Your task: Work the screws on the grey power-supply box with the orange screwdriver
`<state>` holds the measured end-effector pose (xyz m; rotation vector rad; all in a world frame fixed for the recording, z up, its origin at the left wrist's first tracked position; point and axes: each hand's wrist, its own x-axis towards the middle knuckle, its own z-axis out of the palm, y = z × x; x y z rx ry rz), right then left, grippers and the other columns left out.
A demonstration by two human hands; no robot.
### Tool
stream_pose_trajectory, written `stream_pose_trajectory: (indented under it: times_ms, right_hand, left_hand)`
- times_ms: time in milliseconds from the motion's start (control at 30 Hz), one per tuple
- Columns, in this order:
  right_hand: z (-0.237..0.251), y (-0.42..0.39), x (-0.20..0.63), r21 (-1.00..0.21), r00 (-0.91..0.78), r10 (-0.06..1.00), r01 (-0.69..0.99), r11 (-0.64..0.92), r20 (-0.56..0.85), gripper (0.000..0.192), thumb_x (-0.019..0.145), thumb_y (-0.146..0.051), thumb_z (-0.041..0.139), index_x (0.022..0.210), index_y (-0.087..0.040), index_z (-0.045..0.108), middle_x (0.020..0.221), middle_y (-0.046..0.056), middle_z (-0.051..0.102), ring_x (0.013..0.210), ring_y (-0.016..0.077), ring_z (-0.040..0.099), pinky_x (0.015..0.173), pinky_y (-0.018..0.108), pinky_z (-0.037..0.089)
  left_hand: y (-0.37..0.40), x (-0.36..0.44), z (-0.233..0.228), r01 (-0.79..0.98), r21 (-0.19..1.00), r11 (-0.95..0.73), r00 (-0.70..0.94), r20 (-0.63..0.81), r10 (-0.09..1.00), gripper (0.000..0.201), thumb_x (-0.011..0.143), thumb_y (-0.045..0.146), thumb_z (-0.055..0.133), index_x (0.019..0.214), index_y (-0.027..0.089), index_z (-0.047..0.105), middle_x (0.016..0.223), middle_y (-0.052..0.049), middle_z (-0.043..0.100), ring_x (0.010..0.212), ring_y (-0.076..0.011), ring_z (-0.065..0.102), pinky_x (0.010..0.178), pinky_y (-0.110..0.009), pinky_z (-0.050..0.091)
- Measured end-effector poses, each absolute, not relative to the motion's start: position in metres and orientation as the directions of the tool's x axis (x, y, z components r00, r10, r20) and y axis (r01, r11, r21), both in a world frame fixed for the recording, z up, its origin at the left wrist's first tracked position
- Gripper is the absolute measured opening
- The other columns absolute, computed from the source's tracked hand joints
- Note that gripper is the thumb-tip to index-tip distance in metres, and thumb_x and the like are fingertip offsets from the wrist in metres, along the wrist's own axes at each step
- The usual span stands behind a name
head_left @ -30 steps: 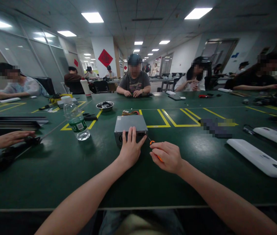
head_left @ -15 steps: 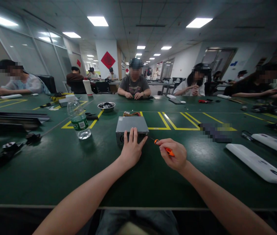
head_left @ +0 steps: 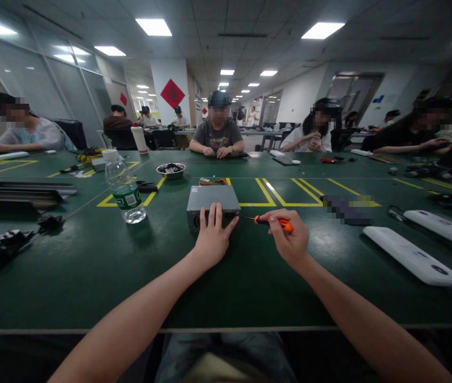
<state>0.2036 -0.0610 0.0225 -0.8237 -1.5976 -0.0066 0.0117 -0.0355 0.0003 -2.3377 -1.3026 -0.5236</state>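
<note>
The desk [head_left: 226,303] is deep green, striped with yellow tape [head_left: 258,205] in angular outlines. The box [head_left: 213,198] is grey, the wires [head_left: 212,182] behind it yellow and red. The screwdriver [head_left: 285,225] has an orange and black handle. The bottle [head_left: 117,173] is clear, its cap [head_left: 110,155] white, its label [head_left: 127,199] green with a white patch. The bowl [head_left: 171,176] is silver; the diamond [head_left: 172,93], red.

Smooth, matt grey metal across the top of the box [head_left: 213,197] at the centre! Just right of it, the screwdriver [head_left: 285,225]: smooth orange-and-black plastic in the handle, thin metal in the shaft. Beneath, a smooth green tabletop [head_left: 130,298], glossy, with a bright sheen on the right! Over left, thin, clear, shiny plastic, that's the bottle [head_left: 117,174]; farther off, polished metal on the bowl [head_left: 171,176]. Near right, smooth, white, plastic-looking casing [head_left: 411,254], softly glossy.
</note>
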Motion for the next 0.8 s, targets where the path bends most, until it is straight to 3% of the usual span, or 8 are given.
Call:
stream_pose_trajectory:
  times_ms: [133,233,300,333,533,667,733,800]
  right_hand:
    - [0.025,-0.057,0.202,-0.597,0.206,0.565,0.388,0.703,0.799,0.008,0.083,-0.027,0.052,0.080,-0.020,0.055,0.076,-0.001,0.065,0.046,0.0071,0.052,0.047,0.022,0.043]
    - [0.028,-0.044,0.208,-0.727,0.364,0.645,0.158,0.668,0.672,0.014,0.081,-0.033,0.054,0.078,-0.020,0.051,0.069,-0.002,0.065,0.040,0.0063,0.049,0.040,0.020,0.038]
    - [0.027,-0.031,0.218,-0.808,0.452,0.730,-0.031,0.588,0.513,0.017,0.078,-0.035,0.057,0.074,-0.020,0.048,0.064,-0.003,0.065,0.036,0.0054,0.046,0.035,0.018,0.034]
    - [0.025,-0.024,0.224,-0.844,0.475,0.785,-0.144,0.516,0.398,0.019,0.075,-0.034,0.059,0.071,-0.020,0.047,0.061,-0.003,0.064,0.035,0.0050,0.045,0.034,0.017,0.032]
    - [0.001,0.009,0.257,-0.915,0.436,0.895,-0.319,0.248,0.091,0.018,0.073,-0.029,0.057,0.064,-0.020,0.044,0.055,0.000,0.063,0.031,0.0047,0.040,0.029,0.016,0.031]
    - [-0.013,0.018,0.263,-0.910,0.393,0.918,-0.396,0.120,-0.050,0.013,0.073,-0.024,0.055,0.066,-0.020,0.045,0.059,0.002,0.065,0.031,0.0042,0.040,0.028,0.015,0.032]
    - [-0.015,0.021,0.263,-0.901,0.380,0.921,-0.423,0.092,-0.084,0.011,0.074,-0.023,0.053,0.067,-0.019,0.046,0.060,0.002,0.065,0.032,0.0038,0.039,0.028,0.015,0.032]
    - [-0.015,0.022,0.264,-0.892,0.373,0.922,-0.444,0.081,-0.102,0.009,0.075,-0.021,0.052,0.067,-0.019,0.046,0.060,0.002,0.065,0.032,0.0038,0.039,0.029,0.015,0.033]
  left_hand:
    - [-0.034,0.011,-0.001,0.860,-0.165,-0.483,0.495,0.503,0.709,0.058,0.077,0.026,0.055,0.132,0.030,0.038,0.143,-0.013,0.023,0.133,-0.0365,0.014,0.103,-0.059,0.012]
    - [-0.032,0.010,-0.002,0.856,-0.151,-0.494,0.496,0.504,0.707,0.058,0.077,0.026,0.055,0.132,0.031,0.037,0.144,-0.012,0.022,0.133,-0.0367,0.012,0.103,-0.059,0.012]
    - [-0.033,0.008,-0.002,0.849,-0.131,-0.511,0.500,0.513,0.698,0.056,0.078,0.025,0.054,0.131,0.032,0.039,0.144,-0.011,0.023,0.133,-0.0358,0.012,0.103,-0.059,0.012]
    - [-0.033,0.008,-0.001,0.844,-0.118,-0.523,0.501,0.519,0.692,0.054,0.079,0.024,0.053,0.130,0.032,0.040,0.143,-0.010,0.023,0.133,-0.0350,0.013,0.103,-0.058,0.013]
    - [-0.043,0.002,0.017,0.810,0.026,-0.587,0.438,0.639,0.633,0.040,0.086,0.020,0.039,0.125,0.026,0.044,0.135,-0.011,0.036,0.126,-0.0259,0.032,0.104,-0.048,0.022]
    - [-0.049,-0.003,0.031,0.709,0.184,-0.681,0.305,0.791,0.531,0.024,0.085,0.021,0.042,0.108,0.016,0.049,0.105,-0.009,0.053,0.099,-0.0180,0.049,0.087,-0.032,0.040]
    - [-0.049,-0.005,0.035,0.675,0.227,-0.702,0.234,0.837,0.495,0.008,0.084,0.022,0.044,0.088,0.016,0.049,0.083,-0.004,0.051,0.080,-0.0142,0.050,0.072,-0.027,0.041]
    - [-0.047,-0.007,0.035,0.659,0.258,-0.707,0.211,0.838,0.503,0.011,0.083,0.022,0.045,0.073,0.018,0.043,0.069,0.002,0.044,0.064,-0.0107,0.045,0.060,-0.023,0.037]
